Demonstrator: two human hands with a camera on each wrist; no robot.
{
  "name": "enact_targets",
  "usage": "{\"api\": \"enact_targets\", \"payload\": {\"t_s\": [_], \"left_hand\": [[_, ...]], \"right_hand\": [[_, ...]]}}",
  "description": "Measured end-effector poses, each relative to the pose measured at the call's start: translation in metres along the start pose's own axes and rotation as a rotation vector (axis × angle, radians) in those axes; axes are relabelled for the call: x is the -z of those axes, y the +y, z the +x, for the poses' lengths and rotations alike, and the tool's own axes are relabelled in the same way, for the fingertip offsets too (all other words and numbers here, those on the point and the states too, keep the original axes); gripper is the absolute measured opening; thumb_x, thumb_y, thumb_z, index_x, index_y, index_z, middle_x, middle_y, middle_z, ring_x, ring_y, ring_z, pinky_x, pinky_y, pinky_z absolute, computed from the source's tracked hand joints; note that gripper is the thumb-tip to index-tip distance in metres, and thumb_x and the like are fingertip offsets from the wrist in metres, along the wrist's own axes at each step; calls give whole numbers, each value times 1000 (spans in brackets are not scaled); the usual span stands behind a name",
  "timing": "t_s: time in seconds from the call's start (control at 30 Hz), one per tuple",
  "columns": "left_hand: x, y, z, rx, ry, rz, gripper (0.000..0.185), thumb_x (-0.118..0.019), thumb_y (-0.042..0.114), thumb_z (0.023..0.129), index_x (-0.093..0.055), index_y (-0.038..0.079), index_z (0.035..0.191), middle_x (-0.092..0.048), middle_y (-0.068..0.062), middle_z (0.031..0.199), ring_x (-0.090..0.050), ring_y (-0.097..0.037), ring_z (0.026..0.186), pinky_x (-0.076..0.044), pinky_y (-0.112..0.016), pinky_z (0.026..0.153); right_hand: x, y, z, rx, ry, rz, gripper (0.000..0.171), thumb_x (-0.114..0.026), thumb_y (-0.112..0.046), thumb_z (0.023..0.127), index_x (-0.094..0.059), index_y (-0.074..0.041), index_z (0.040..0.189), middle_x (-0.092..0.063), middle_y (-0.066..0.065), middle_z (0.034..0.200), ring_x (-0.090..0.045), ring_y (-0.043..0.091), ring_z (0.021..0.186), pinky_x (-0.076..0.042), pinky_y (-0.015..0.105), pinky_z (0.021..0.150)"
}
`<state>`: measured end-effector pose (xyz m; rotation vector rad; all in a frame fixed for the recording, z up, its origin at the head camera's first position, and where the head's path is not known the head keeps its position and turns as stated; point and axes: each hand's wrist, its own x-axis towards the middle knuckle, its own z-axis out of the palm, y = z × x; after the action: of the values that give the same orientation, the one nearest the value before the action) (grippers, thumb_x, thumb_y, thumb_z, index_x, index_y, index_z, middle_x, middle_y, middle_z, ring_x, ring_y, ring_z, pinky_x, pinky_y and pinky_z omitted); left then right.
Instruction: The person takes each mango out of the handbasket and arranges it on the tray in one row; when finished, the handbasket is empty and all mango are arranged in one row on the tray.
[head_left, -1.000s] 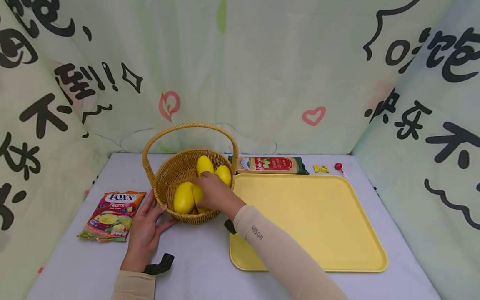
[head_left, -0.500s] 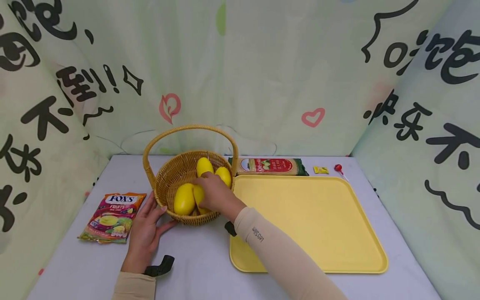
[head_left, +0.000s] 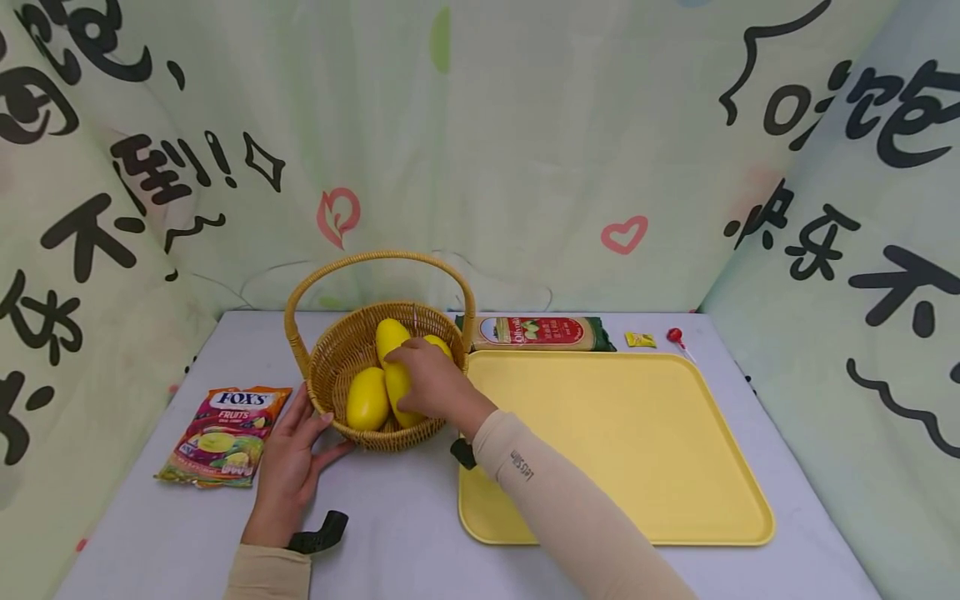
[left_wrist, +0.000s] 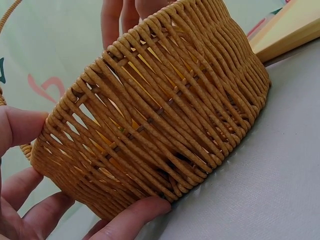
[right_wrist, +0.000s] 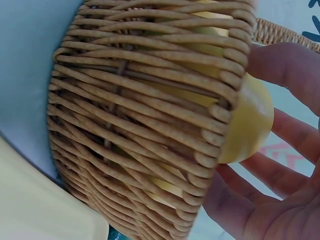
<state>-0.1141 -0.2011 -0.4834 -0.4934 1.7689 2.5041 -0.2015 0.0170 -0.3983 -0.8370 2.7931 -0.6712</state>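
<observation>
A wicker basket (head_left: 330, 375) with a tall arched handle holds several yellow mangoes. My right hand (head_left: 435, 383) reaches over its right rim and grips a mango (head_left: 397, 385) inside; the right wrist view shows a mango (right_wrist: 252, 120) rising above the rim between thumb and fingers. Left of the held one lies another mango (head_left: 367, 400). Behind it is a further mango (head_left: 391, 335), with one more mango (head_left: 438, 343) at the back right, partly covered by my hand. My left hand (head_left: 288, 462) holds the basket's left side, fingertips at the rim and thumb low near the base (left_wrist: 135, 217).
A yellow tray (head_left: 622, 450) lies right of the basket, its left edge close by. Behind it are a long pasta packet (head_left: 536, 332), a small yellow candy (head_left: 641, 339) and a red lollipop (head_left: 676, 335). A FOX'S candy bag (head_left: 225, 437) lies beside my left hand.
The mango in my right hand has shifted slightly and shows more of its side. The rear mango has moved a little left and forward. My left hand and the basket stay in place.
</observation>
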Motion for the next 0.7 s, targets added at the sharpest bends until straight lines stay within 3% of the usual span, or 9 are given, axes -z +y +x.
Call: {"api": "enact_targets", "payload": {"t_s": [0.7], "left_hand": [[-1,1,-1,-2,-14,-10,69,-50,12,112,-24,44,167,-19,12,178,-34,-23,158,-57,-55,101]], "right_hand": [[29,7,-12,34,64,169,65,-87,-12,81,-66,-10,142,-60,10,152,-52,30,143,-50,44,118]]}}
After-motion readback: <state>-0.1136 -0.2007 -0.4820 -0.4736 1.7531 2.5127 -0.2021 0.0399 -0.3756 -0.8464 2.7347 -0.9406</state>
